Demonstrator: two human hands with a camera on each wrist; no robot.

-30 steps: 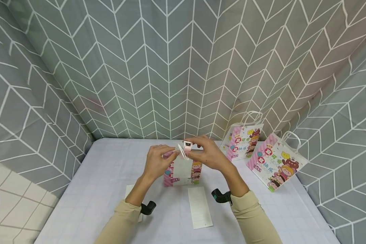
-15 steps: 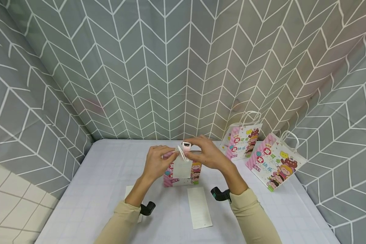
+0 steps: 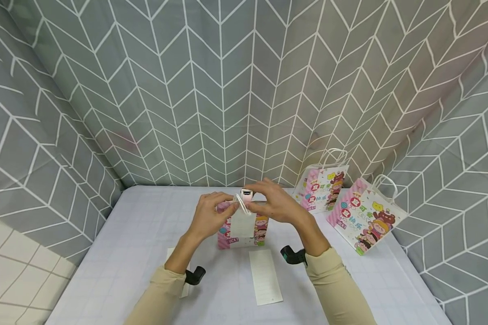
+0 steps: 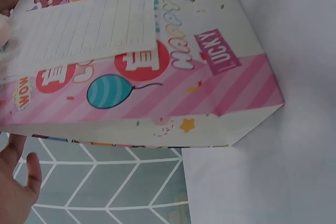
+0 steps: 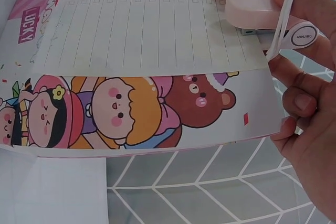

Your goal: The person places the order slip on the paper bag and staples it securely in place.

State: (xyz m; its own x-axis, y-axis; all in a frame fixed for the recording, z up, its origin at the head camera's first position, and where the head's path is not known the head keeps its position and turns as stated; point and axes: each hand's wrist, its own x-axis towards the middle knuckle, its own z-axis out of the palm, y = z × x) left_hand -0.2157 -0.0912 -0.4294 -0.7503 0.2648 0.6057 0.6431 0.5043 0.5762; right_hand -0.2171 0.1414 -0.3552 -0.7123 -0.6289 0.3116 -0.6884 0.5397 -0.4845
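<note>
A pink stapler (image 5: pixel 252 8) sits in my right hand (image 3: pixel 273 202), its nose over the top end of a lined paper slip (image 5: pixel 142 35). That slip lies against the front of a pink-and-white cartoon gift bag (image 3: pixel 262 225), which stands upright in the middle of the table. My left hand (image 3: pixel 210 212) pinches the bag's top edge on the left side, beside the white rope handle (image 5: pixel 286 17). The handle loops past the stapler. In the left wrist view, fingers of my left hand (image 4: pixel 18 179) show at the bag's side. The stapler's lower arm is largely hidden.
Two similar gift bags stand at the back right, one upright (image 3: pixel 325 192) and one tilted (image 3: pixel 368 216). A loose paper slip (image 3: pixel 265 277) lies in front of the middle bag. Another slip (image 3: pixel 185 291) is partly under my left forearm. A grey patterned curtain (image 3: pixel 236 90) hangs behind.
The head view shifts very slightly. Both hands keep their places at the bag's top edge, and the stapler has turned a little to face straighter.
</note>
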